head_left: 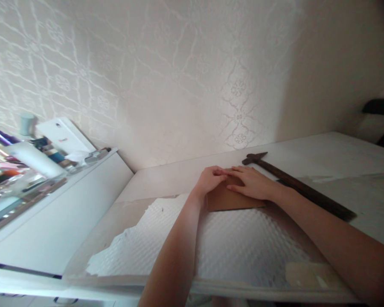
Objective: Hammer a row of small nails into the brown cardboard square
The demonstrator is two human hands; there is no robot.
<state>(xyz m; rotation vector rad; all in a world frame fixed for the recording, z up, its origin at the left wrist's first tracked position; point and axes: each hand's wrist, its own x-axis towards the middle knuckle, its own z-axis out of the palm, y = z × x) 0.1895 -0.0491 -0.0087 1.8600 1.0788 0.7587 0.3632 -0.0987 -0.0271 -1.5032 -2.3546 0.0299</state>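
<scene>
A brown piece of cardboard [235,200] lies on a white sheet with a dimpled texture [243,238]. At its far left edge is my left hand [211,179], with the fingers curled in and gripping there. My right hand [252,183] rests on the right part of the cardboard, its thumb and fingers apart. The fingertips of both hands come close together near the far edge. Just beyond my right hand, a hammer [302,186] with a dark wooden handle and a rusty head lies on the table.
The white table [160,177] meets a patterned wall [179,98]. On the left, a white cabinet [64,221] carries a white box [64,134] and several tubes and small items. A beige patch [307,275] shows near the front edge. Something black [380,106] stands at far right.
</scene>
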